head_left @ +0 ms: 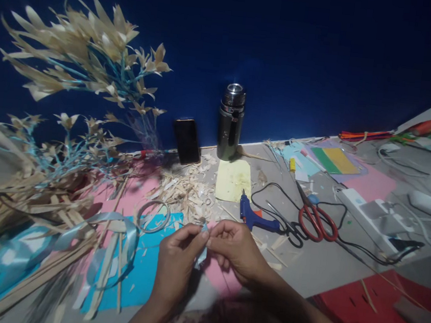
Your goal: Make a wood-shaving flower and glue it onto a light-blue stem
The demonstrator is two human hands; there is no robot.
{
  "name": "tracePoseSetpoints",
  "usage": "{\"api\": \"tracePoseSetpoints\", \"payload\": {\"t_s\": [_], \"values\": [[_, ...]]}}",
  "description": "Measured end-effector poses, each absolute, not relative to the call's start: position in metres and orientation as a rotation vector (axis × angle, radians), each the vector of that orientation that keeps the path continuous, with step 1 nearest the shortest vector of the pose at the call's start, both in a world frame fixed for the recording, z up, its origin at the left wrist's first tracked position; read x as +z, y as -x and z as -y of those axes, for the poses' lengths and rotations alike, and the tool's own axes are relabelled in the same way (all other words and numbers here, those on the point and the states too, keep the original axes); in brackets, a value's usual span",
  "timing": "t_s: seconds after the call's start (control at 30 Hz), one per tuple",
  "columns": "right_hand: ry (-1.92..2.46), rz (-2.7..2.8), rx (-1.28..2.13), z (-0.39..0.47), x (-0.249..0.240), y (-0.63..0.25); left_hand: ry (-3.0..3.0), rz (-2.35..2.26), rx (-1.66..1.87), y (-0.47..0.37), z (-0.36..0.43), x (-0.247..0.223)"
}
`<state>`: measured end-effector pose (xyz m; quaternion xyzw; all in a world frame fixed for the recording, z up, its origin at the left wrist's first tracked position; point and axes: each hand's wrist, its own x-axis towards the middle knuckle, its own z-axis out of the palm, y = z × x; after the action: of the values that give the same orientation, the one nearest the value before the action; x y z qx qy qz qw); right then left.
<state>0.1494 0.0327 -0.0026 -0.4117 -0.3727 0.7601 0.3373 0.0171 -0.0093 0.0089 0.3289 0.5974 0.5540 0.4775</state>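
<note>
Low in the middle of the head view, my left hand [179, 254] pinches a small folded piece of light-blue ribbon [201, 256] between thumb and forefinger. From the other side, my right hand [238, 247] has its fingers closed at the same piece, close to the left thumb. Part of the ribbon is hidden by the fingers. Just beyond the right hand lies a blue hot glue gun [256, 218] with its nozzle over a yellow sheet [232, 180]. A loose length of light-blue ribbon [129, 245] curls to the left, over a bright blue sheet [146, 272].
Pale shavings [189, 192] are heaped ahead. Behind them stand a thermos flask [230, 127] and a leaning phone [187, 142]. Dried-husk flowers [107, 52] rise at left. Red-handled scissors [319, 224], black-handled scissors [289, 230], a power strip [371, 219] and cables lie right.
</note>
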Motion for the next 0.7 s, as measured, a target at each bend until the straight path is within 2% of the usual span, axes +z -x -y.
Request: {"api": "tracePoseSetpoints", "payload": {"t_s": [0.23, 0.7], "values": [[1.034, 0.953, 1.987, -0.031, -0.002, -0.147, -0.853, -1.528, 1.359, -0.018, 0.01, 0.014], [0.843, 0.855, 2.158, -0.029, -0.019, -0.144, -0.702, -1.364, 1.346, -0.019, 0.008, 0.004]]}}
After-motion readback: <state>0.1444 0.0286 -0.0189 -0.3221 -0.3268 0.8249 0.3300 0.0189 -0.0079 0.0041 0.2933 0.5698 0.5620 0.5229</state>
